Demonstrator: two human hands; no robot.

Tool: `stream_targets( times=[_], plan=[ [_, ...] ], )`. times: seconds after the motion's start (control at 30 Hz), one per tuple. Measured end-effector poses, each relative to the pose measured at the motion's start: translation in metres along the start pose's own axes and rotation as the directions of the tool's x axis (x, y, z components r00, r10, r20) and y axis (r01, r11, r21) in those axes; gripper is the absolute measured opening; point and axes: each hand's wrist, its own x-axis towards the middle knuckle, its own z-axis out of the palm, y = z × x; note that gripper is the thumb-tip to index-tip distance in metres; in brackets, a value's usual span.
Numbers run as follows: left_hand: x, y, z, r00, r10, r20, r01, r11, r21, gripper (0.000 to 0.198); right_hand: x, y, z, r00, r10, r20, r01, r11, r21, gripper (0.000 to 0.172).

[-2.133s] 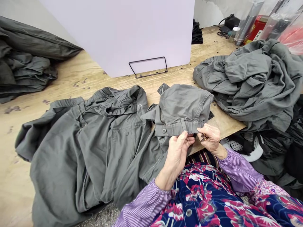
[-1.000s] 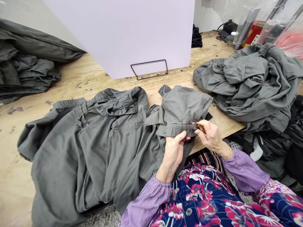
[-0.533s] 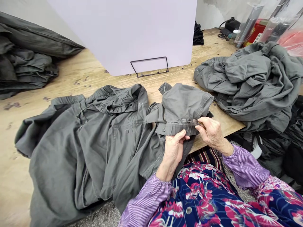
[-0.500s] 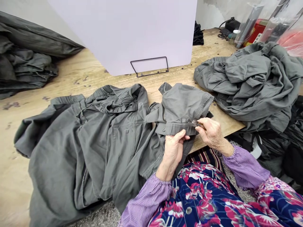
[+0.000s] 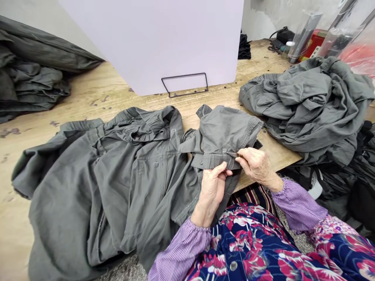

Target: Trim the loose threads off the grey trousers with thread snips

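A grey-green garment (image 5: 96,187) spreads over the table's front edge, its gathered waist toward the back. Its right part (image 5: 225,128) is folded up with a band, a belt loop and a button showing. My left hand (image 5: 212,187) pinches the lower edge of that band, thumb on top. Just right of the loop, my right hand (image 5: 254,164) is closed at the band around a small tool, of which only a tiny bit shows between the fingertips.
More grey garments lie in a heap on the right (image 5: 307,101) and at the far left (image 5: 32,74). A white board (image 5: 164,39) with a black wire stand (image 5: 187,93) rises behind. Dark fabric (image 5: 345,187) hangs or lies below the table at right.
My right hand has moved slightly left, closer to the belt loop, and the metal tip that showed before is now mostly hidden. My left hand keeps its pinch.
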Motion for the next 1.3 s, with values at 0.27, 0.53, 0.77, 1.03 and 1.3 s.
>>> stream_targets(
  times=[0.27,0.53,0.77,1.03,1.3],
  plan=[
    [-0.004,0.072,-0.012,0.978,0.155,-0.136,-0.154,0.988,0.024,0.021,0.010,0.046,-0.016,0.881,0.403,-0.247,-0.346,0.907,0.241,0.024],
    [-0.003,0.114,-0.020,0.960,0.176,-0.217,-0.168,0.984,0.058,0.021,0.053,0.041,-0.003,0.972,0.092,-0.216,-0.048,0.979,0.200,0.019],
    [0.040,0.117,-0.044,0.968,0.050,-0.247,-0.050,0.999,0.007,0.020,0.090,0.061,0.036,0.849,0.496,-0.181,-0.326,0.762,0.559,0.024],
    [0.044,0.110,-0.046,0.973,0.002,-0.230,-0.012,0.999,-0.045,0.019,0.060,0.007,0.013,0.933,0.358,-0.034,-0.278,0.777,0.564,0.029],
    [0.045,0.111,-0.041,0.980,0.009,-0.201,-0.024,0.997,-0.073,0.017,0.037,-0.004,0.040,0.999,0.016,-0.033,-0.009,0.978,0.210,0.014]
  ],
)
